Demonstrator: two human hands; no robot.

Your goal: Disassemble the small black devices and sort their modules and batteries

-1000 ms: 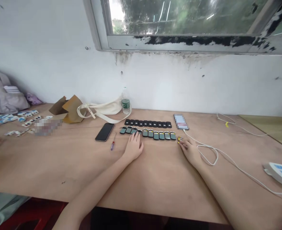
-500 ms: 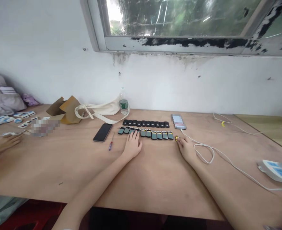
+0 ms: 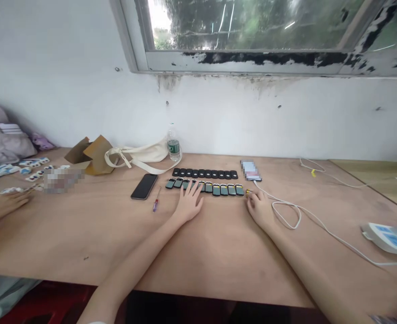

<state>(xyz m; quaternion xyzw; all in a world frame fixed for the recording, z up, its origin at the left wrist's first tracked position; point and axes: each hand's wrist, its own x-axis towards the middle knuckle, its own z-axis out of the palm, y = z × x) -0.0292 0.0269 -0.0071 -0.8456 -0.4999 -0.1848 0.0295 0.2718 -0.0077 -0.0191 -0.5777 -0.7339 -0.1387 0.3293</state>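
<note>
My left hand [image 3: 188, 206] is open, palm down, its fingers spread over a row of small black-edged cases with green-grey faces. The fingertips lie across the middle cases, partly covering them. One uncovered case [image 3: 216, 190] shows a yellow strip along its top. My right hand [image 3: 260, 209] is curled at the right end of this row, its fingers closed. Small shiny yellow pieces [image 3: 248, 192] show at its fingertips; what is inside the fingers is too small to make out. Behind, black oval covers [image 3: 214, 173] with pale centre spots form a second row.
A dark phone [image 3: 144, 186] and a screwdriver [image 3: 155, 203] lie left of the rows. A lit phone [image 3: 251, 170] trails a white cable [image 3: 314, 220] rightward to a power strip [image 3: 389, 238]. Behind are a water bottle [image 3: 173, 146] and paper bag [image 3: 99, 155]. Another person's hand [image 3: 11, 206] rests far left.
My left hand has shifted slightly right along the row, its fingers spreading wider. My right hand has turned a little and its fingers have curled in beside the yellow pieces.
</note>
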